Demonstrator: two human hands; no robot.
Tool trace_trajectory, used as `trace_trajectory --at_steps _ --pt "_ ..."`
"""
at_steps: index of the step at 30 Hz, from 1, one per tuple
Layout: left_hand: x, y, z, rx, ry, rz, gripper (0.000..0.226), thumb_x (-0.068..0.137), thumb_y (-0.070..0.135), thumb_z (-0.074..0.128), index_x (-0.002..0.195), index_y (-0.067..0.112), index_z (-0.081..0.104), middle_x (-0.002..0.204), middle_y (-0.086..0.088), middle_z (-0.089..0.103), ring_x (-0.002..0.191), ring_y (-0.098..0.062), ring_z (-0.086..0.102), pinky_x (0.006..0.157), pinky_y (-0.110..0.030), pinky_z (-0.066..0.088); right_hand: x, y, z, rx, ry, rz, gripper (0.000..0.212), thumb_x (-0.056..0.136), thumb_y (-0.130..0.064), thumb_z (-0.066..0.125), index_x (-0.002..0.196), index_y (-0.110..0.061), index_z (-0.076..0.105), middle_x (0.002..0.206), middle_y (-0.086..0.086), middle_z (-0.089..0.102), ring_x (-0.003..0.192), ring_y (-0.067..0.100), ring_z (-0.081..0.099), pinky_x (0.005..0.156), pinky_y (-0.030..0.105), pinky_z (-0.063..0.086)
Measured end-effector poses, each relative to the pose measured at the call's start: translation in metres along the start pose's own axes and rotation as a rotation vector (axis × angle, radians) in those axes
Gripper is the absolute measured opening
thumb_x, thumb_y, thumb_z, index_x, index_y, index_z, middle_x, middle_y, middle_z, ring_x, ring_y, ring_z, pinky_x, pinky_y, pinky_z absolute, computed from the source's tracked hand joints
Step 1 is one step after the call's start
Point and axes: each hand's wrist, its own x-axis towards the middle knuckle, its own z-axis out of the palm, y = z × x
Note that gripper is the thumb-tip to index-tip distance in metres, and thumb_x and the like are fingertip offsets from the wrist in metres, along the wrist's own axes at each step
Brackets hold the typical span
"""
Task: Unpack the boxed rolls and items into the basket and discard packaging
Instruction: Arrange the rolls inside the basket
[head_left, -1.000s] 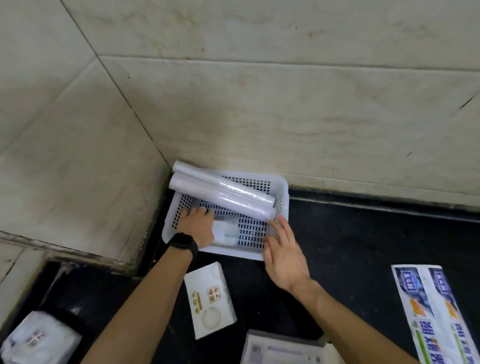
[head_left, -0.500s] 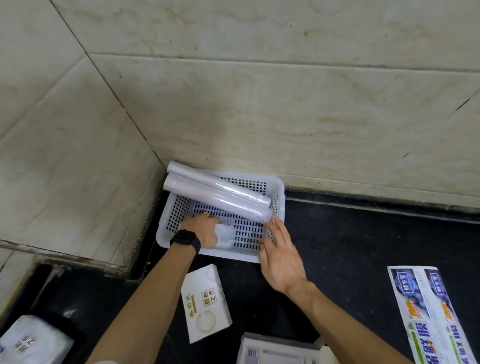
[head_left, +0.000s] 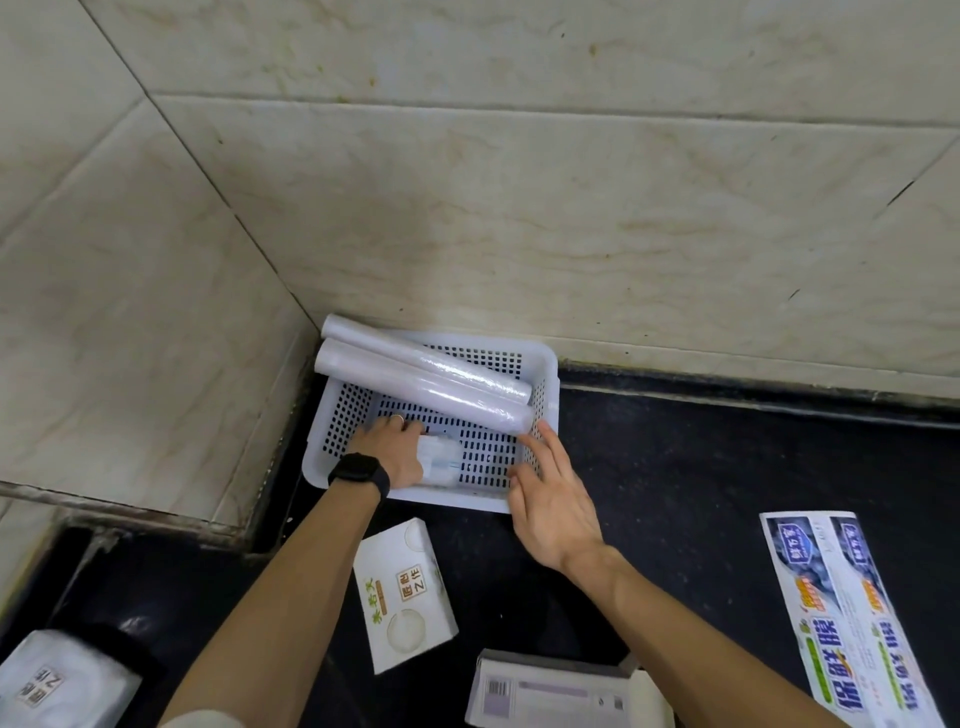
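Both bare forearms are extended forward and down from the lower edge of the view towards a white perforated basket set in the corner of a tiled wall on a dark desk. The left hand, with a black watch on the wrist, is lowered inside the basket, knuckles up, and is closed around a small white wrapped packet that is pressed against the basket floor beside the near wall. A ring is seen on one finger. The right hand is held flat and open, fingers spread loosely and extended; it is laid over the basket's near right corner, and nothing is gripped by it. Just beyond its fingertips, two clear-wrapped rolls are lying side by side and diagonally across the basket, their far ends propped over the far left rim. Below the left wrist a small white box with green print is lying on the desk. Nearer the body, between the two forearms, an opened grey carton is partly seen. Well to the right of the right forearm a long printed box is lying flat. At the lower left corner, a white wrapped pack is partly visible.
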Motion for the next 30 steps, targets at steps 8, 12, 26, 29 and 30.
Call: trace_trajectory --at_steps 8,12,26,29,30 --pt "-0.007 0.002 0.003 -0.161 0.028 0.066 0.048 0.088 0.024 0.049 0.135 0.033 0.051 0.131 -0.003 0.056 0.117 -0.026 0.053 0.111 -0.045 0.026 0.001 0.002 0.002 -0.004 -0.009 -0.002 0.051 0.101 -0.037 0.023 0.130 -0.013 0.056 0.163 0.000 0.021 0.152 0.012 -0.010 0.120 0.042 0.029" --pt "-0.009 0.002 0.002 -0.129 0.037 0.065 0.054 0.089 0.020 0.048 0.142 0.030 0.044 0.138 -0.004 0.051 0.122 -0.027 0.049 0.113 -0.047 0.027 0.000 0.002 0.002 -0.007 0.003 0.000 0.048 0.102 -0.037 0.024 0.132 -0.015 0.054 0.162 -0.002 0.023 0.152 0.010 -0.009 0.120 0.044 0.027" --pt "-0.038 -0.052 0.036 -0.376 0.443 -0.137 0.065 0.101 0.041 0.021 0.157 0.017 -0.001 0.164 -0.001 -0.011 0.151 -0.021 -0.003 0.121 -0.048 0.004 0.086 -0.051 -0.020 -0.177 -0.030 -0.095 0.054 0.093 -0.045 0.052 0.140 -0.021 0.044 0.143 0.003 0.051 0.136 0.024 0.040 0.117 0.046 0.027" --pt "-0.038 -0.035 0.051 -0.311 0.455 -0.110 0.071 0.093 0.049 0.006 0.156 0.017 0.001 0.162 0.001 -0.017 0.151 -0.020 -0.007 0.119 -0.047 0.004 0.091 -0.043 -0.024 -0.205 -0.120 -0.029 0.060 0.092 -0.048 0.054 0.142 -0.019 0.036 0.138 0.006 0.047 0.125 0.027 0.046 0.100 0.044 0.044" --pt "-0.039 -0.031 0.055 -0.302 0.483 -0.104 0.072 0.092 0.048 0.008 0.156 0.016 0.008 0.163 0.000 -0.012 0.151 -0.021 -0.003 0.118 -0.048 0.007 0.090 -0.040 -0.023 -0.225 -0.136 -0.010 0.062 0.091 -0.048 0.057 0.142 -0.018 0.035 0.135 0.007 0.046 0.121 0.028 0.047 0.094 0.045 0.047"
